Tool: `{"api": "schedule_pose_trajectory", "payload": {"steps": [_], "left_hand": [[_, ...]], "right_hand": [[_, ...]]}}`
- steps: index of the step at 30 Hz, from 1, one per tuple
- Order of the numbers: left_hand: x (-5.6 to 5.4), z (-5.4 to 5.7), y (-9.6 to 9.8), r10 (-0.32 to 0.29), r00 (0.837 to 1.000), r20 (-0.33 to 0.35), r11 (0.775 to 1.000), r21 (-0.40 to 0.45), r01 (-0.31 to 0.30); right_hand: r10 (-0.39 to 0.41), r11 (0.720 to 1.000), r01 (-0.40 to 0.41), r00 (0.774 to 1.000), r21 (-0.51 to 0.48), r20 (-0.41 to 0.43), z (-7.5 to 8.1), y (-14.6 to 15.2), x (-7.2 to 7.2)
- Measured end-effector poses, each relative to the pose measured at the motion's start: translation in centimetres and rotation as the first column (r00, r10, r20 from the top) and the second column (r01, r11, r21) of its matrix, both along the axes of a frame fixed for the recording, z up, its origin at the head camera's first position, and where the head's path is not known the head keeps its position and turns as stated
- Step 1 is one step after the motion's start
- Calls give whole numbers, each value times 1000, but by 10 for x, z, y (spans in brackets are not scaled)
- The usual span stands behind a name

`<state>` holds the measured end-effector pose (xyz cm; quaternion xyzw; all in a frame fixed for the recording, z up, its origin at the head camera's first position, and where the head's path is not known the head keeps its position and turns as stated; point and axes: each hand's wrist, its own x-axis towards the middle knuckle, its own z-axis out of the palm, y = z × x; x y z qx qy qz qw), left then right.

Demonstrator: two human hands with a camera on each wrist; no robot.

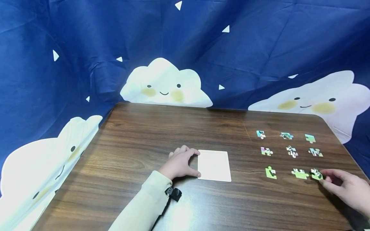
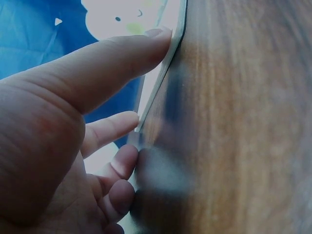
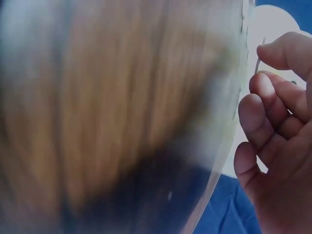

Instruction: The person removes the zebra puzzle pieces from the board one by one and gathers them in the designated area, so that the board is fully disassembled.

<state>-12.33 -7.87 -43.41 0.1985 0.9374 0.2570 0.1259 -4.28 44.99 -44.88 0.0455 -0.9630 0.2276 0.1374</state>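
Observation:
My left hand (image 1: 180,162) holds the left side of a white square puzzle board (image 1: 214,166). Its thumb is at the near corner and its index finger at the far one; in the left wrist view the thumb (image 2: 122,58) meets the board's thin edge (image 2: 155,83). At the right, my right hand (image 1: 345,189) pinches a green, black and white jigsaw piece (image 1: 316,174) between thumb and fingertips. Seen from the right wrist, a thin edge of the piece (image 3: 258,63) shows by the thumb. Close to its left lies another green-and-white jigsaw piece (image 1: 300,173).
Several other jigsaw pieces lie spaced in rows, among them a green corner piece (image 1: 270,172) and a middle piece (image 1: 292,151). They rest on a brown wooden table (image 1: 130,138). A blue curtain (image 1: 245,54) with white clouds hangs behind it.

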Motion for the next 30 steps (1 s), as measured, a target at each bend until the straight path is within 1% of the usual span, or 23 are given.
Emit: {"api": "schedule_pose_trajectory", "payload": {"steps": [3,5,7,11,18,24,30], "left_hand": [[0,0,0,-1,1000,1,1000,-2,1],[0,0,0,-1,1000,1,1000,-4,1],[0,-1,0,-2,1000,1,1000,-3,2],[0,-1,0,-1,1000,4,1000,4,1],[0,0,0,1,1000,-2,1000,-2,-1],[0,-1,0,-2,1000,-5,1000,-8,2],[-1,0,0,2,1000,-5,1000,-2,-2]], "right_hand": [[8,998,-8,1000,-64,-8,-4,9,-1],[21,993,-25,999,-114,-32,-7,15,-1],[43,983,-53,997,-173,-63,-11,18,-1],[61,964,-86,993,-250,-105,-14,23,0],[54,959,-74,995,-272,-82,-16,26,0],[72,954,-91,994,-287,-78,-16,27,-1],[34,973,-41,999,-225,-34,-14,28,-2]]}}
